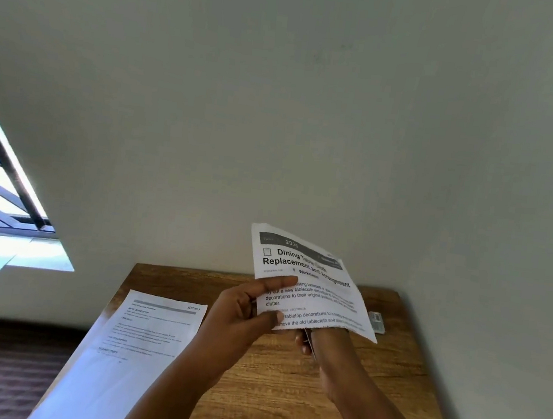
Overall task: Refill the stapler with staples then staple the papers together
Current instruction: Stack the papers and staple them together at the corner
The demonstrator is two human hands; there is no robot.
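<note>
Right of centre, lifted above brown wood-grain surface (281,399): printed white paper sheet headed "Dining Table Cloth Replacement" (308,282), tilted, text facing camera. Left hand (246,312) pinching sheet's left edge, thumb on front, grip clamped. Right hand (321,348) mostly hidden beneath sheet's lower edge, fingers curled round thin metallic object, identity unclear. Lower left: second white printed sheet (135,348) flat on surface, overhanging its left edge. Far right edge: small pale box (376,321), well apart from both hands.
</note>
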